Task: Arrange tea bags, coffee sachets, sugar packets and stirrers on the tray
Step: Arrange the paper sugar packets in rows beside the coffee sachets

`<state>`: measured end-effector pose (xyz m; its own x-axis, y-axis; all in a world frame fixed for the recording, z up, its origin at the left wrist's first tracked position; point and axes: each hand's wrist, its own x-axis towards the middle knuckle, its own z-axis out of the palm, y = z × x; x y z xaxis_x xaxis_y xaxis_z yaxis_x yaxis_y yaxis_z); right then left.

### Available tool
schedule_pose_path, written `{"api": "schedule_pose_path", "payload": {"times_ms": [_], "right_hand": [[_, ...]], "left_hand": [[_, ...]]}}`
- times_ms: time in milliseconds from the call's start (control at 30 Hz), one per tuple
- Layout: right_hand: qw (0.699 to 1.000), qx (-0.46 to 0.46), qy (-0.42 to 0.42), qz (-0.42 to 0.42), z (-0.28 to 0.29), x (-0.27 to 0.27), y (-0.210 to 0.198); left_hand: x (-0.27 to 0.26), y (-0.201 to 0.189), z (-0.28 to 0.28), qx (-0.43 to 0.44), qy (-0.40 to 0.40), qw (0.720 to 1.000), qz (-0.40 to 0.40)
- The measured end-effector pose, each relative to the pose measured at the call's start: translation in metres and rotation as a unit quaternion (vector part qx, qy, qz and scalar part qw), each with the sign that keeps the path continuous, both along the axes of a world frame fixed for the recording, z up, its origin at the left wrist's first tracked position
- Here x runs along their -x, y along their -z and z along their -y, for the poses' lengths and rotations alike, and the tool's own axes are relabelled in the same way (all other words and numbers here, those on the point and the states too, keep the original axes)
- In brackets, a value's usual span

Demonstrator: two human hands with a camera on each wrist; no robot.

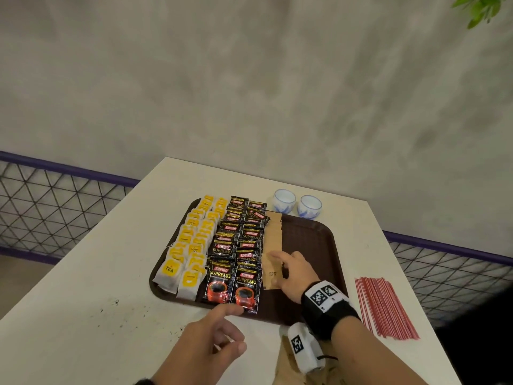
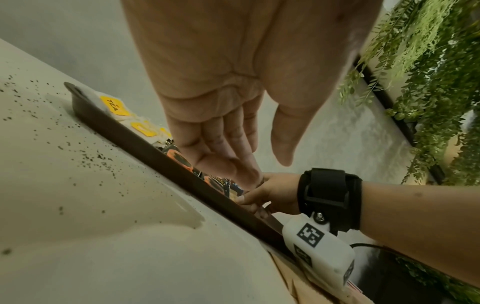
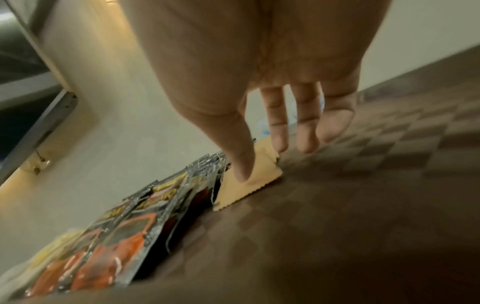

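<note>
A brown tray (image 1: 319, 245) holds two columns of yellow tea bags (image 1: 191, 245), two columns of black coffee sachets (image 1: 238, 245) and one column of brown sugar packets (image 1: 273, 234). My right hand (image 1: 288, 270) lies on the nearest sugar packets with straight fingers. In the right wrist view its thumb presses a sugar packet (image 3: 259, 179) beside the coffee sachets (image 3: 145, 216). My left hand (image 1: 216, 332) holds nothing. Its index finger touches the front edge of the nearest coffee sachet, by the tray rim (image 2: 155, 156). Red stirrers (image 1: 384, 307) lie bunched on the table right of the tray.
Two small white-and-blue cups (image 1: 283, 201) (image 1: 309, 207) stand behind the tray. Something tan and flat (image 1: 288, 365) lies at the table's front edge under my right wrist. The white table (image 1: 97, 273) has dark specks near the front left. A mesh fence runs behind it.
</note>
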<state>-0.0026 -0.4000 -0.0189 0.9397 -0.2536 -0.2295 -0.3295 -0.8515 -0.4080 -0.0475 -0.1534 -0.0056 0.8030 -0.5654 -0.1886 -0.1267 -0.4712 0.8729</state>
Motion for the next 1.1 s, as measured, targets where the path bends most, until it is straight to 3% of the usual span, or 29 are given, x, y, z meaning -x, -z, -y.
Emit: {"api": "schedule_pose_path", "payload": {"times_ms": [200, 567, 800, 933, 1000, 1100], "right_hand": [[0.997, 0.033, -0.024, -0.065, 0.004, -0.011, 0.002], [0.999, 0.022, 0.007, -0.047, 0.006, -0.018, 0.009], [0.999, -0.03, 0.008, 0.03, 0.012, 0.009, -0.04], [0.992, -0.112, -0.023, 0.059, 0.018, 0.063, -0.089], [0.994, -0.092, -0.06, 0.017, 0.025, 0.103, -0.103], [0.994, -0.009, -0.089, -0.063, 0.029, 0.164, -0.102]], "left_hand": [[-0.002, 0.001, 0.001, -0.006, -0.007, 1.0, 0.006], [-0.004, 0.0, 0.0, 0.003, -0.013, 1.0, 0.004], [0.014, -0.008, 0.01, -0.016, 0.047, 0.999, 0.013], [0.036, -0.006, 0.038, -0.144, 0.22, 0.963, 0.059], [0.046, -0.004, 0.052, -0.205, 0.275, 0.933, 0.11], [0.06, -0.005, 0.067, -0.262, 0.286, 0.91, 0.146]]}}
